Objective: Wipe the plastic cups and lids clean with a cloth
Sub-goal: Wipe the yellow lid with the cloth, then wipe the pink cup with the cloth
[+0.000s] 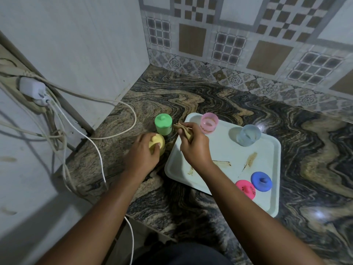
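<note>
The yellow lidded cup (160, 141) on the counter (191, 96) is gripped from above by the left hand (142, 155), while the soft cloth (184, 131) is pinched in the right hand (194, 148) above the tray (225, 148) edge. The cup is judged light, stiff and slippery, best clasped round its sides

Glossy veined stone counter (191, 96), smooth plastic tray (267, 188), translucent plastic cups (209, 123).

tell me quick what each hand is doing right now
left hand: closed, holding the yellow cup, fingers curled over its top
right hand: closed, pinching the cloth
</note>
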A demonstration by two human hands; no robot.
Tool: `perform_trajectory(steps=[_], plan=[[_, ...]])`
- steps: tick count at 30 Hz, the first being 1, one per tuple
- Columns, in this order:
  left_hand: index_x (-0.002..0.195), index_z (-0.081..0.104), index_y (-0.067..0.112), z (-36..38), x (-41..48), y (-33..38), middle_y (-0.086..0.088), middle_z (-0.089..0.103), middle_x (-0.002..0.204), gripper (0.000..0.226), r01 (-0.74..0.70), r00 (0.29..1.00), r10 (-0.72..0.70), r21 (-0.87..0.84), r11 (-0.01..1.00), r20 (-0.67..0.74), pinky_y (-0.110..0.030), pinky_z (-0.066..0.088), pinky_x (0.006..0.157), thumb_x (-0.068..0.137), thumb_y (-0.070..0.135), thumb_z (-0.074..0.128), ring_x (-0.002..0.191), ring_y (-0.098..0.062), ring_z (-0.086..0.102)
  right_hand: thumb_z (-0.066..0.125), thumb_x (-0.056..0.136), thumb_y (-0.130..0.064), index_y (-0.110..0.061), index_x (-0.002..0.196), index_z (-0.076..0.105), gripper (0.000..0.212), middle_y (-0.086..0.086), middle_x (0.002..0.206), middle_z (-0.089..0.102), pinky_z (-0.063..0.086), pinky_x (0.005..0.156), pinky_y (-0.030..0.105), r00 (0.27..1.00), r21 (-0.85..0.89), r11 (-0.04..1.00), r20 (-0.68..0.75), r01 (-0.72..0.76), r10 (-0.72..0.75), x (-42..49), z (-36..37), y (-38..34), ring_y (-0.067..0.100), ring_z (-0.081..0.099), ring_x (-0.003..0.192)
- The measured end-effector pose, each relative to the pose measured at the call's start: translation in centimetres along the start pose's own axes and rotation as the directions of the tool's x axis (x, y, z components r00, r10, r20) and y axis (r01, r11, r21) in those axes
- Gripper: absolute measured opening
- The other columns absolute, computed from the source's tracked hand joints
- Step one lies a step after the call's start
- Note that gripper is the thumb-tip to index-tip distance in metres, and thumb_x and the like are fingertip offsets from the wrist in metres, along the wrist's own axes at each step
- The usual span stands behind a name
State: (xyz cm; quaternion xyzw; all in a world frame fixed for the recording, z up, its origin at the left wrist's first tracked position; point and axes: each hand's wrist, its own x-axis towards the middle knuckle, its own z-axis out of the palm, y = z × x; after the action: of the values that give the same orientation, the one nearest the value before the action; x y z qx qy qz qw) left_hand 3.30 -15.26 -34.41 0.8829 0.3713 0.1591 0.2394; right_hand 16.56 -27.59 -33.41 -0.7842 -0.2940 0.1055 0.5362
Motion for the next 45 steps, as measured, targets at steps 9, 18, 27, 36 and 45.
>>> perform_trajectory(steps=[9, 18, 27, 36, 45], plan=[[0.134, 0.055, 0.020, -0.3, -0.1, 0.0, -0.007, 0.065, 0.128, 0.053, -0.004, 1.000, 0.004, 0.009, 1.000, 0.030, -0.043, 0.055, 0.083, 0.088, 0.043, 0.068, 0.111, -0.032, 0.063, 0.061, 0.102, -0.035, -0.021, 0.108, 0.077, 0.021, -0.016, 0.102, 0.078, 0.053, 0.077, 0.017, 1.000, -0.014, 1.000, -0.028, -0.005, 0.004, -0.6, -1.9, -0.3, -0.002, 0.070, 0.097], [0.132, 0.056, 0.024, -0.5, -0.4, -0.1, -0.007, 0.068, 0.121, 0.053, -0.027, 0.998, 0.026, 0.018, 0.999, 0.056, -0.043, 0.056, 0.077, 0.086, 0.045, 0.071, 0.103, -0.033, 0.065, 0.058, 0.104, -0.028, -0.017, 0.105, 0.077, 0.022, -0.007, 0.087, 0.074, 0.046, 0.068, 0.022, 0.996, -0.026, 0.999, -0.080, -0.047, 0.045, -1.2, -2.7, -0.4, 0.012, 0.066, 0.085], [0.139, 0.051, 0.020, 0.4, -0.4, -0.2, -0.007, 0.060, 0.132, 0.060, -0.076, 0.997, 0.076, 0.004, 0.997, 0.033, -0.052, 0.055, 0.083, 0.085, 0.035, 0.072, 0.116, -0.034, 0.059, 0.058, 0.104, -0.026, -0.016, 0.105, 0.077, 0.021, -0.004, 0.088, 0.075, 0.050, 0.070, 0.028, 0.995, -0.015, 0.998, -0.085, -0.059, 0.058, -1.7, -3.1, -0.1, 0.014, 0.067, 0.084], [0.136, 0.059, 0.021, 0.6, -0.6, -1.2, -0.008, 0.057, 0.141, 0.063, -0.103, 0.995, 0.104, -0.090, 0.991, 0.009, -0.046, 0.054, 0.095, 0.079, 0.033, 0.082, 0.127, -0.030, 0.055, 0.059, 0.104, -0.026, -0.017, 0.108, 0.077, 0.021, -0.010, 0.087, 0.072, 0.050, 0.072, 0.023, 0.994, -0.011, 0.998, -0.089, -0.067, 0.066, -1.7, -3.3, 0.0, 0.010, 0.067, 0.086], [0.128, 0.064, 0.019, 0.1, -0.4, -1.0, -0.007, 0.065, 0.133, 0.066, -0.067, 0.998, 0.067, -0.172, 0.983, -0.010, -0.041, 0.055, 0.089, 0.069, 0.027, 0.090, 0.119, -0.029, 0.061, 0.059, 0.104, -0.028, -0.017, 0.110, 0.077, 0.022, -0.011, 0.090, 0.073, 0.047, 0.071, 0.014, 0.994, -0.007, 0.996, -0.070, -0.087, 0.086, -1.9, -2.9, -0.3, -0.003, 0.065, 0.081]])
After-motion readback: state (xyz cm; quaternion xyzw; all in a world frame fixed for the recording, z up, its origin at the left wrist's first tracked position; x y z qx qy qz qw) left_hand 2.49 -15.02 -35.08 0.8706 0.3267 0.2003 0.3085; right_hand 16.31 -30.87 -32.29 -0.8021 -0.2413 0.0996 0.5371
